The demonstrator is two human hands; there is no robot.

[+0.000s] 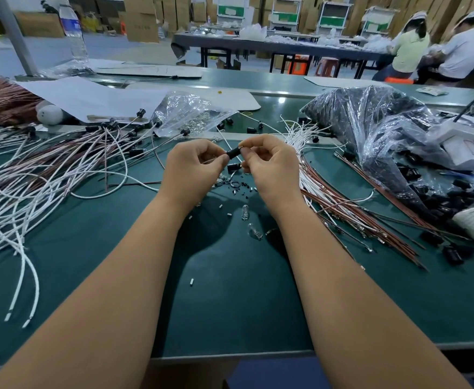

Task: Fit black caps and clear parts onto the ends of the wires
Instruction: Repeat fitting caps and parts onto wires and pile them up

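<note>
Head view: both hands up over the desk (230, 304), working one black cap (233, 153) between them.

Left hand (191, 169) pinches the cap's near end w/ curled fingers; right hand (272, 167) pinches the far end, thumb & forefinger on it. Wire feeding in is hidden behind the fingers, can't tell if it's seated. Risks, as I read it: grip is tip-only, so a hard push could pop the cap loose into the small bits right below. Clear bulbs (245, 213) lie loose near the forearms & could get rolled or knocked. Finished wires (61, 164) left, bare wires (342, 197) right, both close enough to snag.
</note>
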